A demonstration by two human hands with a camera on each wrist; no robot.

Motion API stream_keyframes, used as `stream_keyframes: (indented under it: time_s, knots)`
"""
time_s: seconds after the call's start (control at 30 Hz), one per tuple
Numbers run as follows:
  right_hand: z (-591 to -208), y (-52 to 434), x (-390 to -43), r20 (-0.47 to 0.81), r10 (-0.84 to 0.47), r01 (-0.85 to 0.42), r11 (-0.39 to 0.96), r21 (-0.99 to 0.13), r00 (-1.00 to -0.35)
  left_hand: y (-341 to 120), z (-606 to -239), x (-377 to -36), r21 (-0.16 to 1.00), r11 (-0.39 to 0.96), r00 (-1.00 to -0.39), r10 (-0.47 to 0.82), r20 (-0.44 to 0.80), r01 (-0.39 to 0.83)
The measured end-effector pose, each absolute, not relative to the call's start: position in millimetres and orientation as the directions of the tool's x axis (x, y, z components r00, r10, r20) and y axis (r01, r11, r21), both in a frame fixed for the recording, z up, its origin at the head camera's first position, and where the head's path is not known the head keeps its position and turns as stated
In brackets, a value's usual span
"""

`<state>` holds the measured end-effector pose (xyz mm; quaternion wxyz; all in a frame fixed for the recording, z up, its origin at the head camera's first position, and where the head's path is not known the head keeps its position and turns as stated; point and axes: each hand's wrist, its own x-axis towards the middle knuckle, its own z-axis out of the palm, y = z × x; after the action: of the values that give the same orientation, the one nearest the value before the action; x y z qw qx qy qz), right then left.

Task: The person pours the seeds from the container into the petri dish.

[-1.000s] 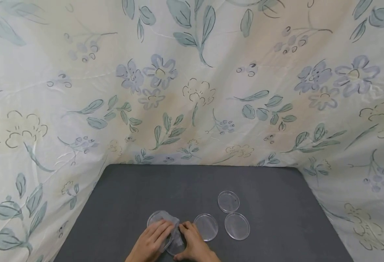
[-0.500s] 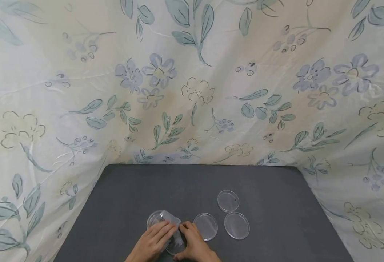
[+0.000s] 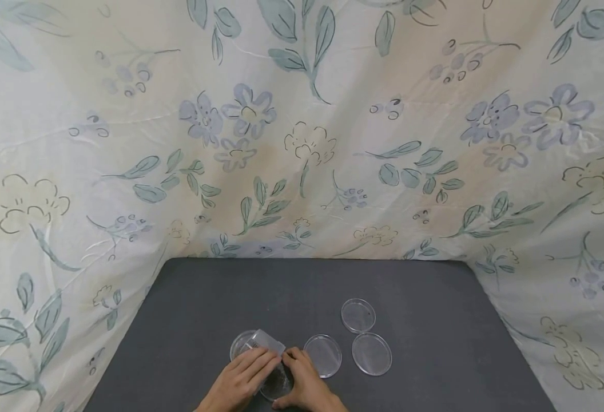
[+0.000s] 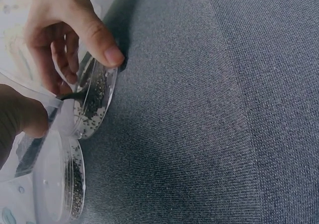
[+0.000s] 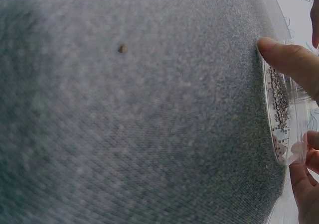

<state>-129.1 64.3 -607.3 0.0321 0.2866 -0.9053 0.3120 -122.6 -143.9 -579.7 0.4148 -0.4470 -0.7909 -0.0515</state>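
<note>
1. Left hand (image 3: 237,377) clamped on the bag (image 3: 270,341), tilted at the dish (image 4: 112,90); right hand (image 3: 308,382) clamped on that dish, on the table (image 3: 420,309).
2. Step, as judged: pouring grains (image 4: 91,97); next move probably calls for levelling the bag before overfill.

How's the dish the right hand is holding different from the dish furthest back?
The held dish has tiny dark grains inside; the back dish shows no heap of them. The right hand grips the held dish, while no hand touches the back dish. The held dish is close by and partly hidden; the back dish is farther off, in plain view. Both are clear and round.
</note>
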Motion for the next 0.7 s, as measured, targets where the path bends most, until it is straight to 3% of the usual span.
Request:
stream_keyframes:
  time_s: [0.7]
  knots:
    - [-604.2, 65.3, -129.0, 0.232, -0.503, -0.537, 0.63, -0.561, -0.833, -142.9, -574.3, -121.1, -0.288, 0.587, -0.269, 0.681, 0.681, 0.757]
